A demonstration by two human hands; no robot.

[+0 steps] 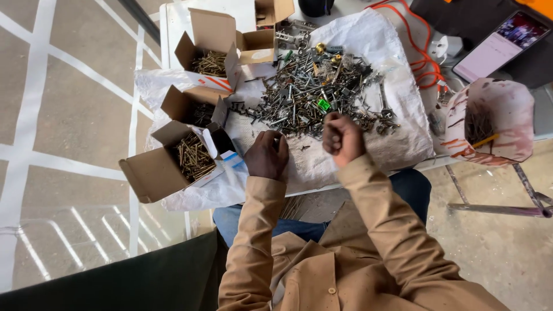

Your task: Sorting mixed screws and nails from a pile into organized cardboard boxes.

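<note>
A heap of mixed screws, nails and metal bits (314, 92) lies on a white woven sack (397, 86) spread over a small table. My left hand (266, 154) rests on the sack at the near edge of the heap, fingers curled; whether it grips anything is hidden. My right hand (342, 138) hovers just right of it, closed into a fist, apparently pinching small pieces from the pile's edge. Both arms wear tan sleeves. A small green piece (324, 105) sits in the heap just beyond my right hand.
Three open cardboard boxes of screws stand at the left: near (173, 161), middle (196, 109), far (213, 55). Another small box (268, 14) sits at the back. A paint-stained container with nails (489, 124) is at right, beside orange cable (423, 57) and a phone (498, 46).
</note>
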